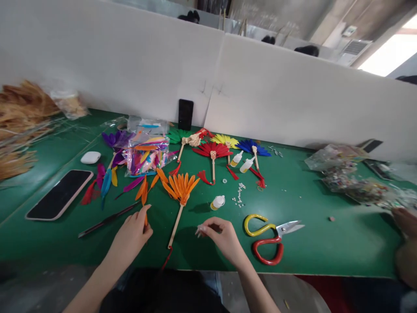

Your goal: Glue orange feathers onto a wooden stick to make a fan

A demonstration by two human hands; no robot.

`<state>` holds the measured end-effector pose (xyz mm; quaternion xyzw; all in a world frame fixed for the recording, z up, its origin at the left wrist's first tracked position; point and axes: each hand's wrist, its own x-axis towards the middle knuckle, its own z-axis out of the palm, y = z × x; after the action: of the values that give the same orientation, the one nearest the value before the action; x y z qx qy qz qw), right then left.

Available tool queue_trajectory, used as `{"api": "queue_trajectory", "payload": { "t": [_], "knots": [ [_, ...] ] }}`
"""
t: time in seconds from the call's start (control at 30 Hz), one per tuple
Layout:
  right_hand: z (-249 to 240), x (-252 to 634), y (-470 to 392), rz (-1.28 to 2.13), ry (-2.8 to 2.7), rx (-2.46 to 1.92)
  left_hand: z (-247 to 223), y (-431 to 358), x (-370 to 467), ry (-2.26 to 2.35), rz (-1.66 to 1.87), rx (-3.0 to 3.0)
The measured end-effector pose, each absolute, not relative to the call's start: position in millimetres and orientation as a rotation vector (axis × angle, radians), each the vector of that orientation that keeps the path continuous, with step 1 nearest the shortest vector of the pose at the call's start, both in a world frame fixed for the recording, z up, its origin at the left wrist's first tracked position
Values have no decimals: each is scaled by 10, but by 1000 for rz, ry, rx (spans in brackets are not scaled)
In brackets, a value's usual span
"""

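My left hand [133, 231] is closed, with an orange feather [145, 218] pinched between thumb and fingers. More orange feathers [142, 191] lie just beyond its fingertips. Between my hands rests a small fan of orange feathers [180, 188], its wooden handle [176, 227] pointing toward me and a dark red cord hanging over the table edge. My right hand [221, 238] is held above the table with its fingers pinched; something pale shows at the tips, too small to name. Beyond it stands a white glue bottle [217, 202]. White beads [239, 195] are scattered farther right.
Scissors [276, 234] with yellow and red handles lie to the right. Finished feather fans [213, 151], two glue bottles [246, 164] and a feather bag [145, 154] are farther back. Tweezers [107, 221] and a phone [60, 195] lie left. Another person's hand [404, 221] is at far right.
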<state>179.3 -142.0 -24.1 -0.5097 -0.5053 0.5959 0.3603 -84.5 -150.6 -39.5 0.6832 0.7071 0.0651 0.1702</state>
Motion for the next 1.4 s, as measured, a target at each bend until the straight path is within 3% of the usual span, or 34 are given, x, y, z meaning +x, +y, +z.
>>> {"api": "queue_trajectory", "payload": {
  "t": [0.37, 0.73, 0.93, 1.17, 1.4],
  "knots": [
    [-148, 2248, -1523, 1185, -1089, -1427, -518, -1499, -939, 1898, 482, 1902],
    [53, 1947, -1493, 1320, -1113, -1313, -542, -1485, -923, 1869, 572, 1968],
    [20, 1915, -1495, 1264, -1155, -1279, -285, -1429, -696, 1866, 748, 2017],
    [50, 1918, -1535, 1354, -1088, -1178, -94, -1010, -17, 1367, 533, 2131],
    [93, 1943, -1537, 1252, -1211, -1188, -89, -609, 540, 1229, 236, 2189]
  ]
}}
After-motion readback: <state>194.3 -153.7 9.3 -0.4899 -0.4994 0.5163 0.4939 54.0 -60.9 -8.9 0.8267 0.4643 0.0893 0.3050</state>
